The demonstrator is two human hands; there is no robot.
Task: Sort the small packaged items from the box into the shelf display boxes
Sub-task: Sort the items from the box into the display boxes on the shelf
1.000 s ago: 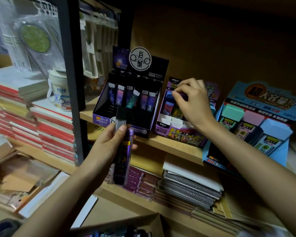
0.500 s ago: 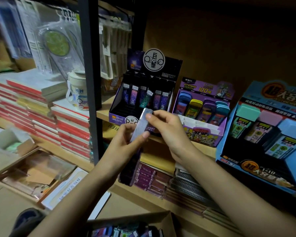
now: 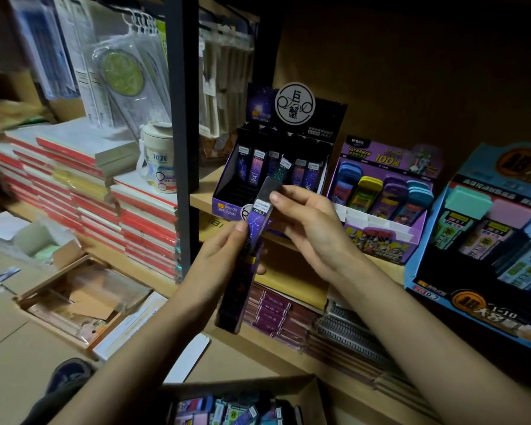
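The left hand (image 3: 218, 259) grips a stack of slim purple packs (image 3: 238, 292), fingers curled round it, thumb pressed on the front. The right hand (image 3: 313, 228) pinches the top pack (image 3: 261, 210) by its upper end (label reads 2B/0.7), just in front of the dark display box (image 3: 227, 194) on the shelf. Below lies the cardboard box (image 3: 307, 389) with more packets inside.

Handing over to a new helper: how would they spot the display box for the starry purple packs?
Find the dark upright post of the shelving; three display boxes line the wooden shelf to its right. Yours is the black-and-purple box nearest the post. Only it carries a round white sign on top and slim starry packs inside.
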